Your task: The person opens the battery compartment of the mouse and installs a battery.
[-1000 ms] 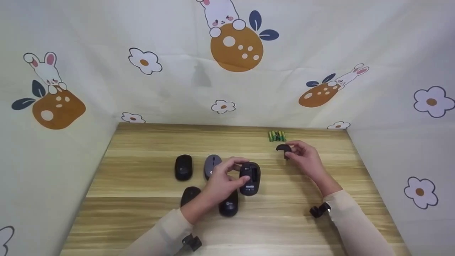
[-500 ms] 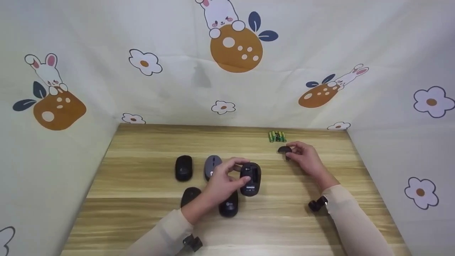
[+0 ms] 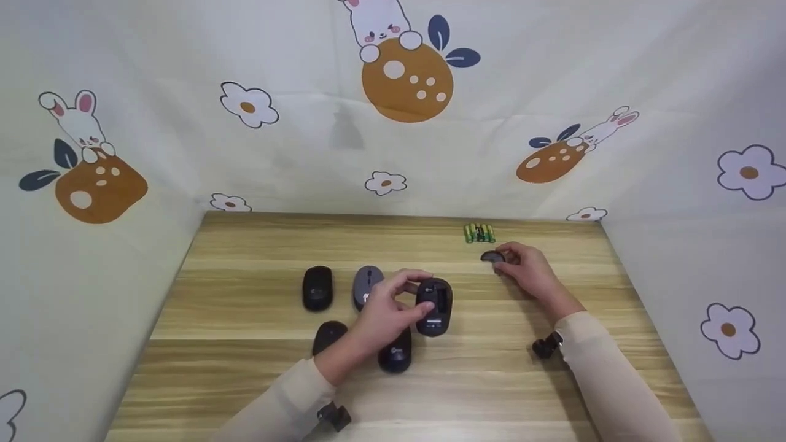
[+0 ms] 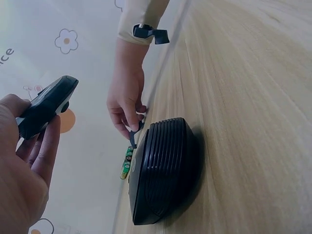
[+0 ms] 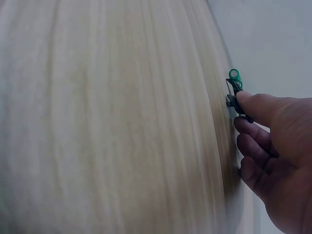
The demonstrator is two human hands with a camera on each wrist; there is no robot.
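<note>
My left hand (image 3: 388, 312) grips a black computer mouse (image 3: 434, 322) turned underside up, thumb across its base. The battery compartment in that base is uncovered. In the left wrist view the held mouse (image 4: 46, 107) is seen edge-on, above the table. My right hand (image 3: 529, 273) pinches a small black battery cover (image 3: 491, 256) between thumb and fingers, low near the tabletop. In the right wrist view the cover (image 5: 234, 102) is edge-on between thumb and fingertips; whether it touches the wood, I cannot tell. Just behind it lie several green batteries (image 3: 479, 233) in a row.
Several other mice are on the wooden table (image 3: 245, 368): a black mouse (image 3: 317, 288), a grey mouse (image 3: 367, 282) partly behind my left hand, a black mouse (image 3: 330, 337) partly under my left forearm, and another black mouse (image 3: 395, 353). Patterned cloth walls (image 3: 295, 159) enclose the table.
The right hand has lowered slightly, and the battery cover has tilted flatter, so its long tab no longer shows pointing down. The left hand and its mouse have barely shifted.
</note>
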